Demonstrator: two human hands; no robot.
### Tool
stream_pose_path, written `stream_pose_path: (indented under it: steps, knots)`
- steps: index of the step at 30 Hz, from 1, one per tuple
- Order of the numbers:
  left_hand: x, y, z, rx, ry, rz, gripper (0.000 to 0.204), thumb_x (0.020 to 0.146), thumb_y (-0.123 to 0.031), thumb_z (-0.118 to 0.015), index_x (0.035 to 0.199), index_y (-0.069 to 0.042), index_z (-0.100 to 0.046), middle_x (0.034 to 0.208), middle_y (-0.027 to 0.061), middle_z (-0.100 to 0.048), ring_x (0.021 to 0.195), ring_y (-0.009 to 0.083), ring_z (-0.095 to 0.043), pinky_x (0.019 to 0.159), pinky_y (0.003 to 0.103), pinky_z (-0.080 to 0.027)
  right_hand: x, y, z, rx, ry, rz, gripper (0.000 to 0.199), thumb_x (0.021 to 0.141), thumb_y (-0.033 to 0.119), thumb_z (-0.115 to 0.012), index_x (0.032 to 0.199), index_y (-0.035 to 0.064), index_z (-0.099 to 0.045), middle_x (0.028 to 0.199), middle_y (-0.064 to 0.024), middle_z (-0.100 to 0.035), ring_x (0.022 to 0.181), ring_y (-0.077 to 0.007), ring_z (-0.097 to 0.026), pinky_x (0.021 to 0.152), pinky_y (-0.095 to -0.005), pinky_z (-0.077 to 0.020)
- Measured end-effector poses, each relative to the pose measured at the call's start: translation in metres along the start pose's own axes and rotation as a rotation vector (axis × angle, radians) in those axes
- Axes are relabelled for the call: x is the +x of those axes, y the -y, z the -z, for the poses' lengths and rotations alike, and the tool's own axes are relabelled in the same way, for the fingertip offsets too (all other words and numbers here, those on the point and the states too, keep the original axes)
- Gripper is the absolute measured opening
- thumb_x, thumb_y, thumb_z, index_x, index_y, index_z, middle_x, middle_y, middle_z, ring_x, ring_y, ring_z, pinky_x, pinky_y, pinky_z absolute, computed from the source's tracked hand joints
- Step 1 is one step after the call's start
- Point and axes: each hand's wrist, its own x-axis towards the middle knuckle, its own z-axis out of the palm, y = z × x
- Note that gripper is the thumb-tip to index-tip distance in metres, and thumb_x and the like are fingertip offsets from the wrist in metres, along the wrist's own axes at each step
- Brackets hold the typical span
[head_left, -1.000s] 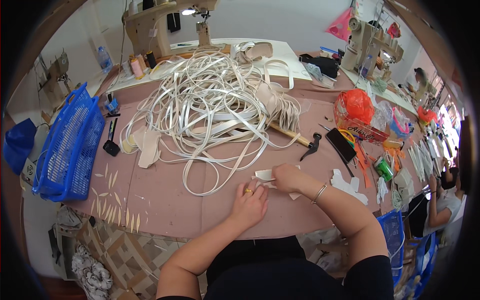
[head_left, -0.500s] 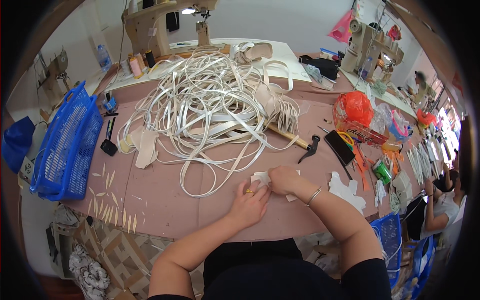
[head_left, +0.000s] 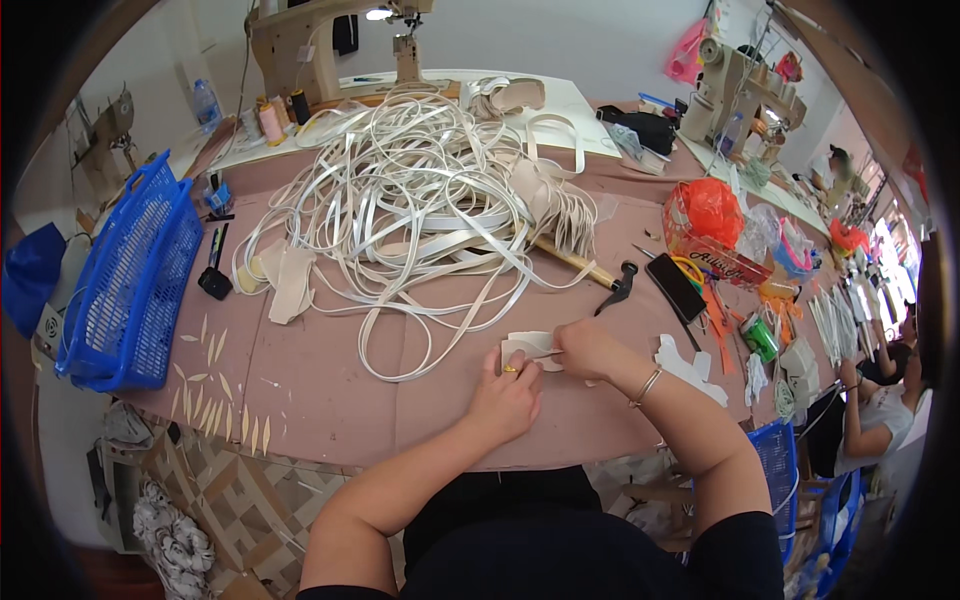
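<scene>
A small cream-coloured flat piece (head_left: 530, 342), looking like leather or lining material, is between my hands near the table's front edge. My left hand (head_left: 507, 392), with a yellow ring, grips its near left side with bent fingers. My right hand (head_left: 592, 350) is closed in a pinch at the piece's right end; its fingertips are partly hidden. Beyond my hands a large tangle of white and cream straps (head_left: 420, 215) covers the middle of the table. A hammer (head_left: 622, 287) with a wooden handle lies just beyond my right hand.
White scraps (head_left: 690, 372) lie right of my right forearm, with a black phone (head_left: 676, 287) beyond. A red plastic bag (head_left: 708, 212) sits in a box. Blue basket (head_left: 135, 285) and pale slivers (head_left: 222, 390) are at left. Sewing machine (head_left: 310, 50) stands behind; a person works far right.
My right hand has shifted a little right and away from my left. More of the cream piece now shows between them, and my left fingers have moved onto its near side.
</scene>
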Motion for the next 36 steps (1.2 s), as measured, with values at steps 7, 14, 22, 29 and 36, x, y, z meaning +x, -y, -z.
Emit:
stream_pose_path:
  steps: [7,14,22,29,36]
  knots:
    - [0.0,-0.002,0.002,-0.048,-0.019,0.036,0.038,0.075,-0.026,-0.057,0.108,-0.009,-0.056,0.1,0.0025,-0.049,0.107,0.022,-0.042,0.095,0.054,-0.02,0.005,-0.001,-0.008,-0.037,-0.039,0.016,0.02,0.076,0.018,-0.056,0.085,0.0014,-0.059,0.08,-0.0189,-0.061,0.077,-0.0348,-0.059,0.071,-0.0423,-0.046]
    - [0.008,-0.003,0.0,-0.022,0.028,-0.015,0.036,0.073,-0.023,-0.058,0.106,-0.009,-0.057,0.101,0.0019,-0.048,0.107,0.0202,-0.041,0.095,0.053,-0.019,0.008,-0.001,-0.003,-0.008,0.006,-0.026,0.022,0.075,0.016,-0.057,0.087,-0.0018,-0.061,0.086,-0.0218,-0.062,0.084,-0.0347,-0.06,0.074,-0.0411,-0.0477]
    - [0.01,-0.013,-0.005,0.012,-0.006,-0.03,0.034,0.073,-0.021,-0.057,0.103,-0.005,-0.057,0.105,0.003,-0.049,0.106,0.0194,-0.042,0.096,0.05,-0.021,0.007,0.002,-0.001,-0.021,-0.004,-0.013,0.022,0.07,0.017,-0.062,0.081,-0.0008,-0.064,0.082,-0.0206,-0.062,0.081,-0.0342,-0.061,0.072,-0.0405,-0.0486]
    - [0.007,-0.017,-0.008,-0.035,-0.006,-0.008,0.038,0.073,-0.022,-0.057,0.106,-0.003,-0.055,0.104,0.0056,-0.05,0.105,0.0189,-0.044,0.095,0.046,-0.024,0.012,-0.026,0.0,0.204,0.066,0.053,0.023,0.063,0.016,-0.069,0.082,0.0045,-0.065,0.081,-0.0158,-0.064,0.079,-0.0304,-0.061,0.07,-0.0371,-0.0488]
    - [0.012,-0.02,0.0,-0.087,-0.035,0.008,0.041,0.073,-0.025,-0.059,0.106,-0.002,-0.056,0.102,0.0057,-0.05,0.101,0.0197,-0.046,0.089,0.045,-0.027,0.015,-0.021,0.003,0.14,0.093,0.025,0.031,0.062,0.018,-0.072,0.088,0.0041,-0.063,0.087,-0.0154,-0.063,0.083,-0.0288,-0.06,0.073,-0.035,-0.048]
